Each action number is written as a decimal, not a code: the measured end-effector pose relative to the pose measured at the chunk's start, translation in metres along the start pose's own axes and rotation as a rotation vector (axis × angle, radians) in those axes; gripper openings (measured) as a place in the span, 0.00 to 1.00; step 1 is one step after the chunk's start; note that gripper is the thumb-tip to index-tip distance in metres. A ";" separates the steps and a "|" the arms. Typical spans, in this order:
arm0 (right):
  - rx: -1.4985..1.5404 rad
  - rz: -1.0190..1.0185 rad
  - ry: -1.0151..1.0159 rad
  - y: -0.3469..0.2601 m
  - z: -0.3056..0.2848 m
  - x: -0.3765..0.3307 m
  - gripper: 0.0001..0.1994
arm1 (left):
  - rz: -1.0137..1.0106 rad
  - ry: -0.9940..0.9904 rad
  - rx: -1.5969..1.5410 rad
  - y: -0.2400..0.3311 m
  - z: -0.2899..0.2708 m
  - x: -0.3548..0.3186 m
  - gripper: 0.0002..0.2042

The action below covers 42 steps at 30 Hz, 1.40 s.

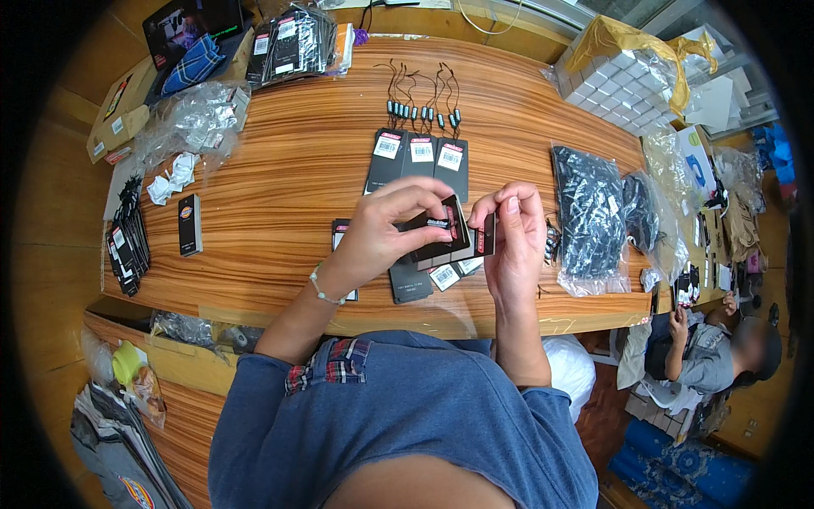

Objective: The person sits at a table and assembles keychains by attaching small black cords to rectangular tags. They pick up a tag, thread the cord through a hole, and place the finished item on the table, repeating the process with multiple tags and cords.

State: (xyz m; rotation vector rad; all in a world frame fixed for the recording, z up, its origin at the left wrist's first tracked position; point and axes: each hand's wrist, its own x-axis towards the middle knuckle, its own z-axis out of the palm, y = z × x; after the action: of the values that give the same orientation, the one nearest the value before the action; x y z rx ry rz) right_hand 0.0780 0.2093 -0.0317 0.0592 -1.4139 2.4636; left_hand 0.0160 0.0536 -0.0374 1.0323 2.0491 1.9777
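Between my hands, above the table's near part, are black hang tags point(440, 248) with red and white labels. My left hand point(390, 222) is closed on these tags, its thumb and fingers at their upper left part. My right hand point(517, 231) has finger and thumb pinched at the right edge of the tags; whether a string is in that pinch is too small to tell. Just beyond lie dark hang tags point(421, 174) in a row, with white barcode stickers. More stickered tags point(411, 284) lie under my hands, partly covered.
Black strings with small seals point(423, 111) lie beyond the tags. At right are a clear bag of black strings point(588, 216) and a stack of small white boxes point(612, 81). Tag bundles point(127, 242) and a plastic bag point(191, 123) lie left. Another person point(708, 352) sits at right.
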 end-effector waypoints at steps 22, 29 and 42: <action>-0.347 0.113 -0.094 -0.020 0.011 -0.009 0.10 | -0.181 0.018 -0.314 0.024 -0.008 0.001 0.09; -0.341 0.119 -0.081 -0.022 0.011 -0.009 0.09 | -0.221 -0.004 -0.335 0.025 -0.010 0.001 0.09; -0.348 0.138 -0.119 -0.021 0.009 -0.009 0.08 | -0.247 -0.055 -0.231 0.029 -0.015 0.003 0.07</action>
State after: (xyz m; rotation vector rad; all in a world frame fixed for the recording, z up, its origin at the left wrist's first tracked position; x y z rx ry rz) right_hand 0.0911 0.2093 -0.0112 0.0341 -1.9381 2.3119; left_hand 0.0173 0.0399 -0.0077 0.7397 1.7698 1.9749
